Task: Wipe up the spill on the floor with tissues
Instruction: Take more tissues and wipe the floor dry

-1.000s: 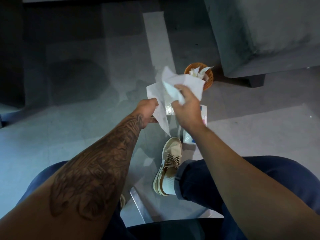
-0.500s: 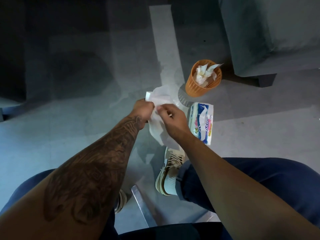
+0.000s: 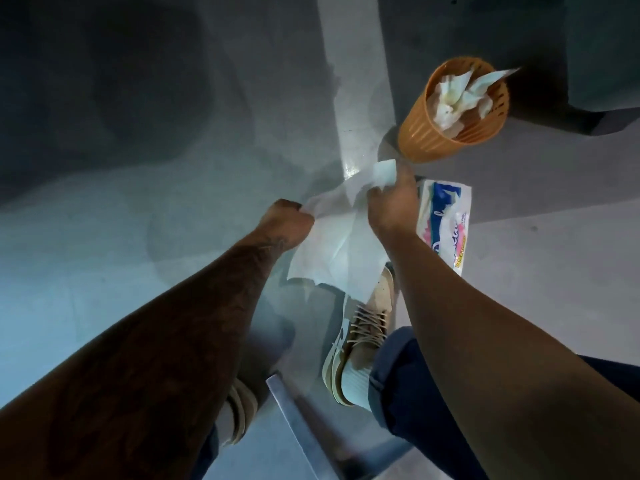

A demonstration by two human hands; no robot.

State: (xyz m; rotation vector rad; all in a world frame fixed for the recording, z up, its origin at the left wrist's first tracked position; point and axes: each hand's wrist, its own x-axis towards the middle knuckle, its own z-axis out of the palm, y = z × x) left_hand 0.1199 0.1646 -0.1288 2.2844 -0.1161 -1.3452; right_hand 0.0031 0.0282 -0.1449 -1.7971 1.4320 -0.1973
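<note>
Dim grey floor [image 3: 104, 271], pale stripe [image 3: 360, 98]; dark furniture block [image 3: 602, 46] upper right

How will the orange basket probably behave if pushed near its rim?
The orange basket looks like slotted plastic holding crumpled tissues, so probably light. Tall and narrower at the base, it may tip rather than slide.

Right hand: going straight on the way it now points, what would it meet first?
Beyond the tissue it pinches, the right hand points down at the pale floor strip beside the orange basket. Probably floor first, though depth is unclear.
</note>
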